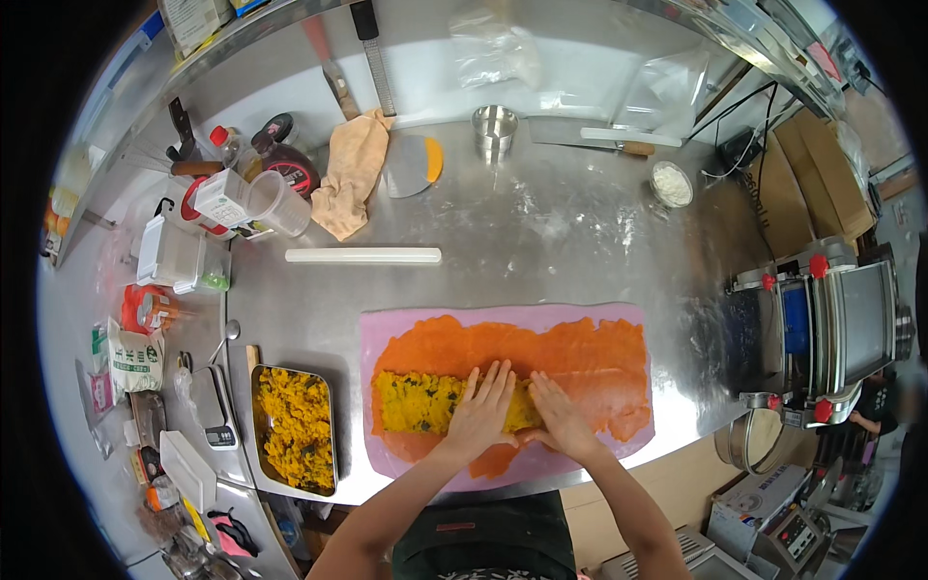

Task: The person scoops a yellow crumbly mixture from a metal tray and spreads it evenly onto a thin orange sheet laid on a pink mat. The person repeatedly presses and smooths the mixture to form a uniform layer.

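Note:
On the steel table a lilac sheet [619,454], maybe dough, lies under a thinner, ragged-edged orange layer [580,348]. Across the left and middle of the orange layer runs a flat band of yellow filling [416,401] with dark bits. My left hand [483,411] rests palm down on that band, its fingers stretched out and pointing away from me. Close beside it, my right hand [564,418] lies at the band's right end, fingers extended and slanting to the left. Neither hand grips anything. The palms hide part of the filling.
Left of the sheet stands a metal tray [335,435] of loose yellow filling, beside a scale [220,435]. Beyond lie a white rolling rod [362,255], a scraper [411,166], a cloth [350,174], a metal cup [494,129] and a long knife [580,138]. A roller machine [822,329] stands right.

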`<state>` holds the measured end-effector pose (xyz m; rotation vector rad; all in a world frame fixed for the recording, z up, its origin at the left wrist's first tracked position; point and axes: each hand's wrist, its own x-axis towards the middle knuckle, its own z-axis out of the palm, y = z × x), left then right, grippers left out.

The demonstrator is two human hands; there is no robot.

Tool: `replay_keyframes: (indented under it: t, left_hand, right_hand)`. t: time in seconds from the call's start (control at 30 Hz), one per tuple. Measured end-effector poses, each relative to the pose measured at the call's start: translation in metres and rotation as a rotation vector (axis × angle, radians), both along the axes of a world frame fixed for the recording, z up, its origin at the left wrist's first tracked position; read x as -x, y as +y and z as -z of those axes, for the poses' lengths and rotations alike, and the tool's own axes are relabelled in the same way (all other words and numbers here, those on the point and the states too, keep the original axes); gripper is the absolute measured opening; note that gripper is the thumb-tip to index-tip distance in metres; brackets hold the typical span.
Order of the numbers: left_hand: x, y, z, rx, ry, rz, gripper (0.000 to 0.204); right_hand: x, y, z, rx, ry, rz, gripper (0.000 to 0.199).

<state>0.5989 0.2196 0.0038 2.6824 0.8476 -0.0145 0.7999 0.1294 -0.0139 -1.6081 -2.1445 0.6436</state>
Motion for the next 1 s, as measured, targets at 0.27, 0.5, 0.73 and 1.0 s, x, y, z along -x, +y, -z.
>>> replay_keyframes:
  t: [0.27,0.5,0.73,1.0]
  left_hand:
    - [-0.009,-0.016,0.004,-0.009,0.078,-0.047,0.125]
    - [-0.027,-0.027,0.009,0.056,0.122,-0.135,0.129]
    - [-0.045,-0.035,0.006,-0.017,0.153,-0.018,0.113]
    - [0.024,-0.010,-0.008,0.053,0.003,-0.087,0.112]
  right_hand:
    - [0.005,-0.028,-0.006,-0.004,-0.127,0.211,0.084]
    - [0.010,-0.027,0.000,0.037,-0.255,0.128,0.063]
    - [0.013,-0.031,-0.017,-0.043,0.076,0.515,0.059]
    - [0.044,-0.001,-0.014,-0.172,-0.084,0.160,0.057]
